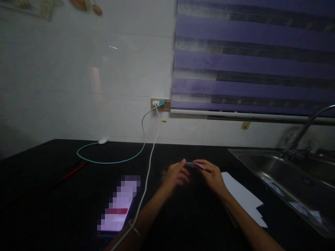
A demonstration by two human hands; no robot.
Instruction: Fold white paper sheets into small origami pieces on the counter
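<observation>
A small flat piece of paper (194, 165), seen nearly edge-on, is held between my two hands above the black countertop. My left hand (177, 175) pinches its left end with thumb and forefinger, the other fingers curled below. At the other end, my right hand (210, 175) is closed on the paper's right side. Just beyond my right forearm lie white paper sheets (242, 195), overlapping, partly covered by that arm. A lit phone (119, 205), its screen blurred out, rests left of my left forearm.
A white cable (149, 164) runs from the wall socket (160, 104) over my left forearm. A teal cable (110, 162) loops on the countertop (199, 223) to a white puck (102, 141). A red strip (74, 171) lies left. The steel sink (251, 164) and tap (305, 127) stand right.
</observation>
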